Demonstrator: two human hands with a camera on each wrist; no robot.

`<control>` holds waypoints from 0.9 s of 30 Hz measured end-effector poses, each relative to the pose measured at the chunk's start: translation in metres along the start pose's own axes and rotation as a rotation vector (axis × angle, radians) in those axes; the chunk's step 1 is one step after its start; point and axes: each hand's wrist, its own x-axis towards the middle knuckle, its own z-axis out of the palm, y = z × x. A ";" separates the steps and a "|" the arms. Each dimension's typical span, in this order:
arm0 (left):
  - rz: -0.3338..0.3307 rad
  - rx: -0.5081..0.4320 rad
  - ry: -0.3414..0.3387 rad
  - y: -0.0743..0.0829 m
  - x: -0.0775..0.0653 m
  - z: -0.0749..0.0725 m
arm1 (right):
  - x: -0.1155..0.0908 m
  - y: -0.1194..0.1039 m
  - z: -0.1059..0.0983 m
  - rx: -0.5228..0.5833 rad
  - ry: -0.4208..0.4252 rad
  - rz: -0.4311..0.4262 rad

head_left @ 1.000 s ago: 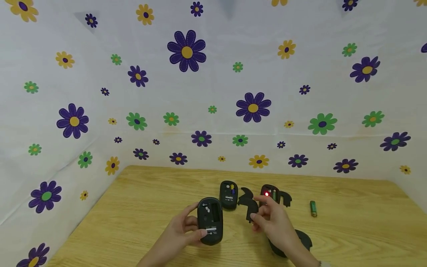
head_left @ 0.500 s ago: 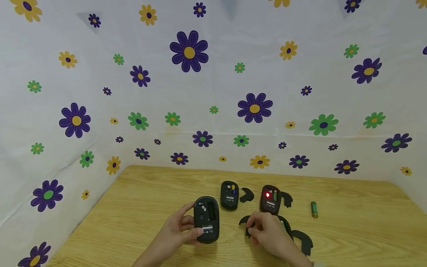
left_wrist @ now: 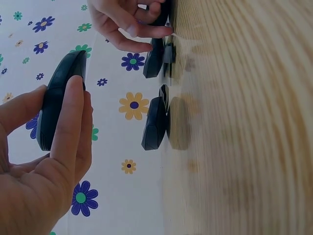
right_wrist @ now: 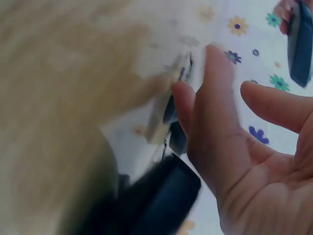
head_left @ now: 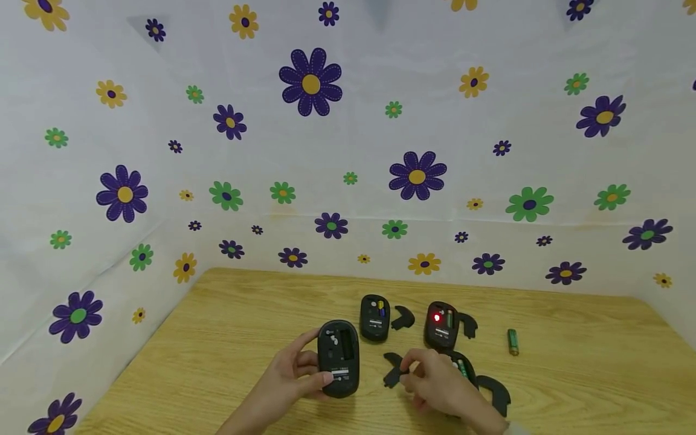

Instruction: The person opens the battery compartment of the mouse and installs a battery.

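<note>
My left hand [head_left: 293, 373] grips a black computer mouse [head_left: 338, 359] by its sides, its underside facing up and its long battery slot bare. The left wrist view has the same mouse [left_wrist: 61, 100] edge-on between thumb and fingers, off the table. Low over the table, my right hand [head_left: 437, 382] has its fingertips at a black battery cover [head_left: 393, 371] lying on the wood. In the right wrist view this hand [right_wrist: 230, 142] has thumb and fingers apart, with nothing visible between them. It partly hides another upturned mouse [head_left: 463, 366] with a green battery inside.
Farther back lie two upturned mice, one holding a yellow-blue battery [head_left: 375, 320], the other showing a red light [head_left: 441, 331]. Loose covers rest beside them [head_left: 403, 318], [head_left: 469, 325]. Another cover [head_left: 495, 394] lies right of my right hand. A green battery [head_left: 513, 342] lies farther right.
My right hand has come down and toward me with the battery cover, laid it on the table and let go. The left hand keeps holding the mouse, almost unmoved.
</note>
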 end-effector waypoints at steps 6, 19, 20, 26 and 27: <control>-0.002 0.009 -0.013 0.001 0.001 0.001 | -0.004 -0.003 -0.021 0.106 -0.004 0.012; -0.014 0.011 -0.010 -0.001 0.004 0.005 | -0.016 0.004 -0.090 0.115 0.210 0.118; -0.012 0.011 -0.011 -0.001 0.004 0.005 | -0.017 0.006 -0.096 0.114 0.219 0.125; 0.004 0.003 -0.025 -0.001 0.005 0.009 | -0.024 0.024 -0.128 0.116 0.243 0.156; 0.005 0.000 -0.027 -0.002 0.005 0.009 | -0.025 0.027 -0.133 0.118 0.243 0.161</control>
